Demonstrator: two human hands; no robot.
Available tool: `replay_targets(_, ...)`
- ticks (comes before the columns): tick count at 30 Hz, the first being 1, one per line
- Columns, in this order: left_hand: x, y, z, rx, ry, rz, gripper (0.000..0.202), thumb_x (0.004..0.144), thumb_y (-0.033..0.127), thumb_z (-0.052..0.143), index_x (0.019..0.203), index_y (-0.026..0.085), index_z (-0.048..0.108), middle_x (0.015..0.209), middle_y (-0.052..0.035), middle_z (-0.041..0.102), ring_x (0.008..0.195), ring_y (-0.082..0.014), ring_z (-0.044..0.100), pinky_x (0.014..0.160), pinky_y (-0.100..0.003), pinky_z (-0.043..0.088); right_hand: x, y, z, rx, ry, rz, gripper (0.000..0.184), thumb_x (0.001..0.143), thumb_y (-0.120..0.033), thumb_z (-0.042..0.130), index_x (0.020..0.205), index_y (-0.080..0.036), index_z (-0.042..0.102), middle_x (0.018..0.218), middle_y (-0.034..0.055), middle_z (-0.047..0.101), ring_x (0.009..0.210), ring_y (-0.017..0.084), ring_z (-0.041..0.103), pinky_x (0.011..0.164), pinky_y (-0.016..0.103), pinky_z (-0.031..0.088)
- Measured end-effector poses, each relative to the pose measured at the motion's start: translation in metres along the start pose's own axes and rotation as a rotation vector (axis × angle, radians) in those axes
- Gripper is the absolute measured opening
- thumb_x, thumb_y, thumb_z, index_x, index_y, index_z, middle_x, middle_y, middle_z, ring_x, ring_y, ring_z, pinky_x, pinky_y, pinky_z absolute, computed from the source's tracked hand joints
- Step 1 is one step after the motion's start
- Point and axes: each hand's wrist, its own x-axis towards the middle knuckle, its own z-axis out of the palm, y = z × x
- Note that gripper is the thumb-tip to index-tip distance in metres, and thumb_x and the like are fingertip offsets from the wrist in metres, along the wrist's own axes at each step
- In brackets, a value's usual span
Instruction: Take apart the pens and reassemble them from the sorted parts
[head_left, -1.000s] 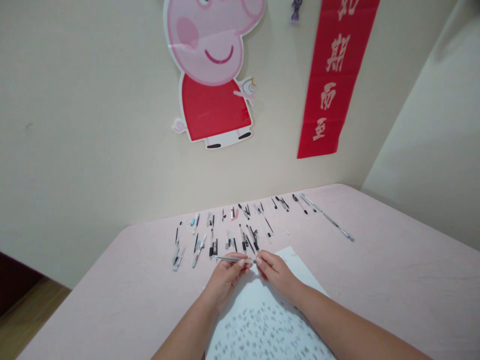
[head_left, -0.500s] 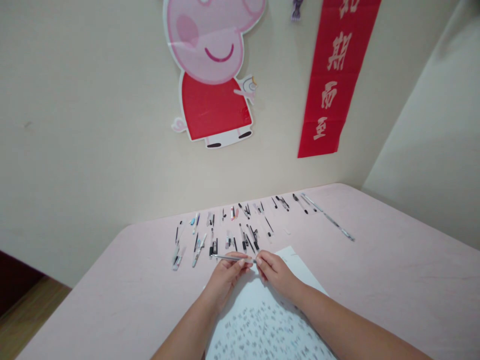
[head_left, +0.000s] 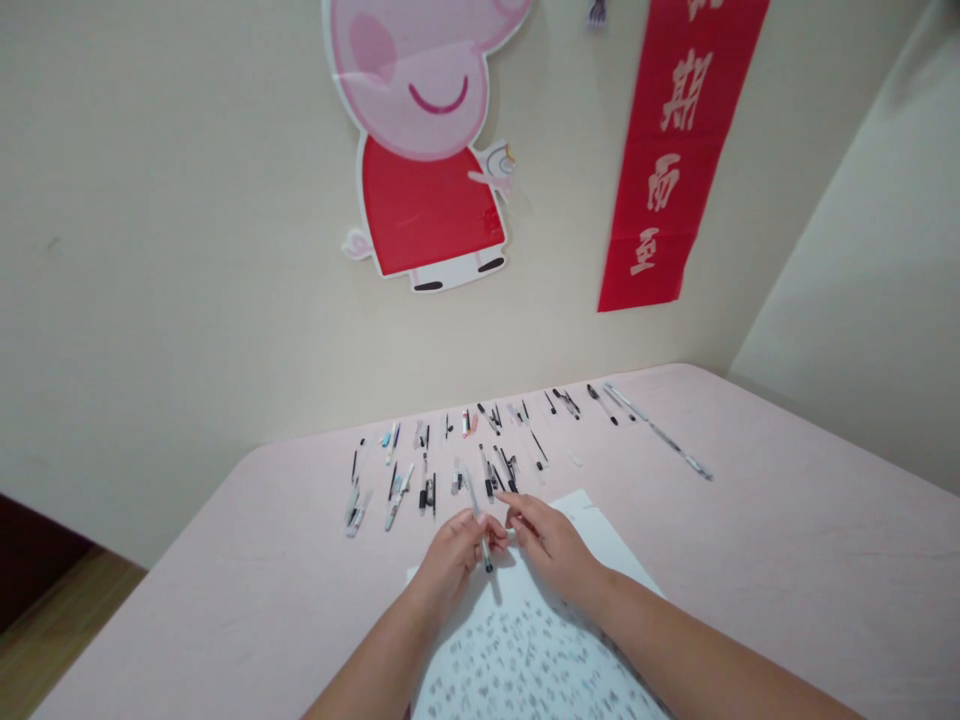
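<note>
My left hand is closed round a slim clear-barrelled pen with a dark lower end. The pen tilts over the top of the written-on paper, its upper end pointing towards the wall. Close beside it, my right hand has its thumb and fingers bent together near the left fingertips. A small whitish bit shows at the right fingertips, too small to name. Beyond both hands, several pens and pen parts lie in small groups in two rows.
The pink tabletop runs back to the wall. Towards the right lies a long, thin, clear-and-grey line of pens. A small white piece rests near the paper. A pig cutout and a red banner hang on the wall.
The pen has swung from lying sideways between both hands to pointing away from me in my left hand. My right fingers have come off its end.
</note>
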Motion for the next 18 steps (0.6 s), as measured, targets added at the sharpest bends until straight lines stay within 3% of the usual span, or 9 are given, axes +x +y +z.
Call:
replay_targets(6,0.001,-0.010,0.000,0.316,-0.106,0.063,0.045,0.074,0.058,0.063,0.065,0.013,0.062,0.064,-0.0035,0.059,0.065,-0.0138,0.051,0.065,-0.026,0.039,-0.001,0.000,-0.001,-0.097,-0.103,-0.124,0.061,0.080,-0.004,0.040,0.135,-0.028,0.044,0.097,0.0052,0.057,0.085,0.017,0.055,0.076,0.030,0.046)
replay_targets(12,0.003,-0.015,-0.001,0.495,-0.193,0.144,0.047,0.078,0.060,0.056,0.065,0.015,0.054,0.064,-0.0009,0.052,0.062,-0.0125,0.045,0.061,-0.026,0.035,-0.001,0.001,0.000,-0.142,-0.136,-0.097,0.062,0.075,-0.003,0.043,0.132,-0.028,0.049,0.095,0.0044,0.054,0.082,0.016,0.054,0.075,0.029,0.046)
replay_targets(18,0.001,-0.012,0.002,0.613,-0.201,0.207,0.049,0.082,0.061,0.049,0.061,0.017,0.049,0.064,-0.0004,0.049,0.064,-0.0133,0.044,0.061,-0.026,0.036,0.001,-0.002,-0.001,-0.065,-0.071,-0.068,0.053,0.079,-0.005,0.039,0.128,-0.024,0.051,0.095,0.0061,0.060,0.084,0.017,0.057,0.076,0.031,0.048)
